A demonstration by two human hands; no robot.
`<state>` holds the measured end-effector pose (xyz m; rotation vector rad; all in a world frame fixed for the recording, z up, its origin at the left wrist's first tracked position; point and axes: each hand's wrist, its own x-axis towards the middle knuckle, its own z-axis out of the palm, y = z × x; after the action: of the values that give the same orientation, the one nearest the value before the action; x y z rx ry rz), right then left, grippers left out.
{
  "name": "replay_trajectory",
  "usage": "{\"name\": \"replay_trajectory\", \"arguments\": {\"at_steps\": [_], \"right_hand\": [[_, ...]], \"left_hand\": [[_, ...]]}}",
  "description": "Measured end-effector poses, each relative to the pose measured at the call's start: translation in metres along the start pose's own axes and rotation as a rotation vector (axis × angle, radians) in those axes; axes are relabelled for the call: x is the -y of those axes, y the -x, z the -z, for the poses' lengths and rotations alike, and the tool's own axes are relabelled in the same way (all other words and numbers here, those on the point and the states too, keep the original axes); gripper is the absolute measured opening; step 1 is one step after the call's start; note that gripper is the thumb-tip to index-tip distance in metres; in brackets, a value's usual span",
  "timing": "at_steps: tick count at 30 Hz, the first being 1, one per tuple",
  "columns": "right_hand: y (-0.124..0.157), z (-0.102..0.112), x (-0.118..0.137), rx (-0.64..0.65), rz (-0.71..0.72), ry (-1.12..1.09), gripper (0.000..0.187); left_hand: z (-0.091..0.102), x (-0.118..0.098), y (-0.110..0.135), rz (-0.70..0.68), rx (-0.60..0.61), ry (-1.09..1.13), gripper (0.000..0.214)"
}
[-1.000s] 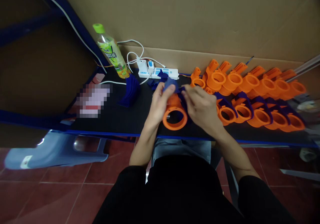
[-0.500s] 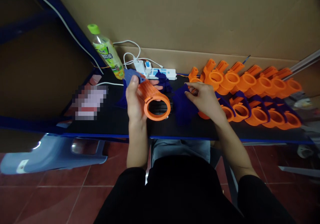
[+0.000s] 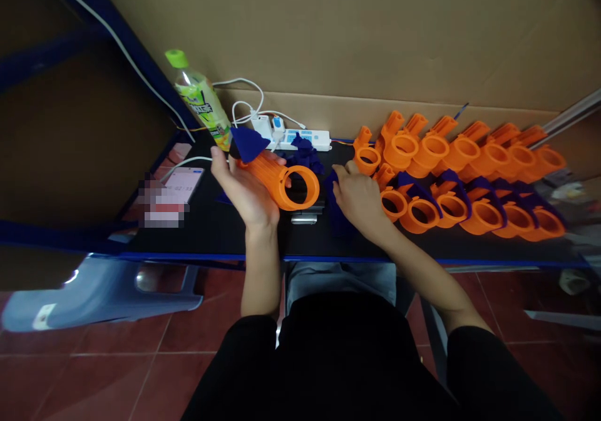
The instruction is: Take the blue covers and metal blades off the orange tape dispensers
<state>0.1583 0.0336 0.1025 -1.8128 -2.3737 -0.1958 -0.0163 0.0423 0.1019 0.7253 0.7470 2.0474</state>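
My left hand (image 3: pixel 241 186) lies palm up over the black table and cradles an orange ribbed tube (image 3: pixel 282 180) with a dark blue piece (image 3: pixel 247 142) at its far end; the fingers curl round it. My right hand (image 3: pixel 359 199) rests on the table, fingers closed on a dark blue plastic part (image 3: pixel 335 211) beside the tube. Right of that hand stand two rows of orange tubes (image 3: pixel 464 152), the nearer row (image 3: pixel 488 211) fitted with dark blue collars.
A green-capped drink bottle (image 3: pixel 200 105) leans at the back left. A white power strip (image 3: pixel 293 136) with plugs and white cables lies against the cardboard wall. A phone (image 3: pixel 181 183) sits left of my left hand. More blue parts (image 3: pixel 305 152) lie by the strip. A grey-blue plastic chair (image 3: pixel 103 286) stands below.
My left hand carried the orange tube to the left and turned palm up. My right hand let go of the tube, moved right and down, and now rests on a blue part.
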Motion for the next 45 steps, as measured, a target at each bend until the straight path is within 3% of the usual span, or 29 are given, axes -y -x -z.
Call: {"name": "replay_trajectory", "arguments": {"at_steps": [5, 9, 13, 18, 25, 32, 33, 35, 41, 45], "right_hand": [[0.002, 0.0, 0.002, 0.018, -0.042, 0.002, 0.042], [-0.003, 0.012, -0.006, -0.113, -0.035, -0.099, 0.046], [-0.012, 0.039, -0.014, -0.252, 0.198, -0.292, 0.053], [-0.022, 0.058, -0.007, -0.182, 0.473, -0.324, 0.058], [-0.035, 0.037, 0.007, -0.168, 0.537, -0.166, 0.054], [-0.062, 0.056, -0.011, 0.021, 0.578, -0.233, 0.042], [-0.069, 0.055, -0.014, 0.03, 0.557, -0.243, 0.042], [-0.084, 0.045, -0.017, 0.038, 0.489, -0.237, 0.04], [-0.124, -0.012, -0.008, 0.088, 0.366, -0.173, 0.037], [-0.132, -0.011, -0.003, 0.054, 0.293, -0.203, 0.045]], "left_hand": [[0.004, 0.0, -0.005, 0.067, 0.001, -0.042, 0.065], [0.009, 0.001, -0.007, 0.09, 0.048, -0.048, 0.061], [0.012, 0.007, -0.003, 0.203, 0.206, -0.068, 0.052], [0.008, 0.013, 0.005, 0.195, 0.227, -0.137, 0.046], [0.011, 0.009, 0.004, 0.191, 0.244, -0.162, 0.043], [0.015, -0.015, 0.008, 0.299, 0.322, -0.186, 0.044], [0.014, -0.017, 0.008, 0.218, 0.272, -0.175, 0.04], [0.014, -0.017, 0.007, 0.198, 0.28, -0.186, 0.041], [0.023, -0.007, -0.005, 0.177, 0.297, -0.234, 0.035], [0.027, -0.007, -0.008, 0.192, 0.306, -0.33, 0.025]]}}
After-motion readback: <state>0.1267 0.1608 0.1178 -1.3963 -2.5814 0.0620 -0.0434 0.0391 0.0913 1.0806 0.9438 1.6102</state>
